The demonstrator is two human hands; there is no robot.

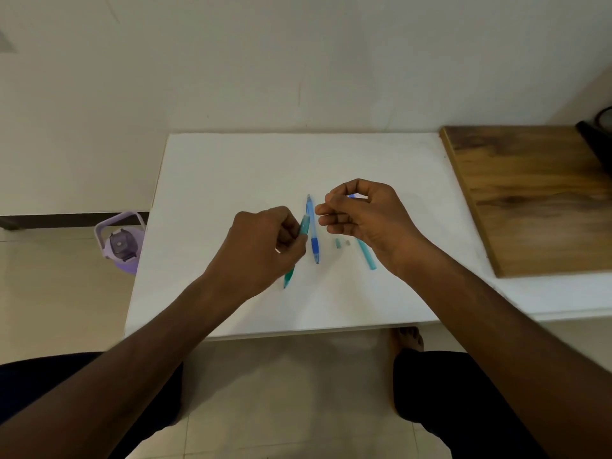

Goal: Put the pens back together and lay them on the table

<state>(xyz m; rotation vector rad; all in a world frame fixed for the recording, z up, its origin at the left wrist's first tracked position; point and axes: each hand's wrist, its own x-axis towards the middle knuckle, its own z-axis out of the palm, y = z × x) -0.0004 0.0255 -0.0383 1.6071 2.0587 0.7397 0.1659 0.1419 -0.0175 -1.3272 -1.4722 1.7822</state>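
My left hand [265,246] grips a teal pen [304,225] near its upper end, the tip pointing down toward the white table [231,180]. Just right of it a blue pen [313,233] lies on the table. My right hand [361,220] hovers close to the teal pen's top with its fingers curled and fingertips drawn together. A speck of light blue shows in the gap by the thumb, and I cannot tell whether it is held. A teal tube [367,258] lies partly under that hand. Two tiny pen parts [337,243] sit between the blue pen and the tube.
A wooden board [536,193] lies on the right of the table, with a dark object [599,134] at its far corner. A lilac water bottle [121,241] stands on the tiled floor at the left. My legs and a bare foot [409,339] are below the table's front edge.
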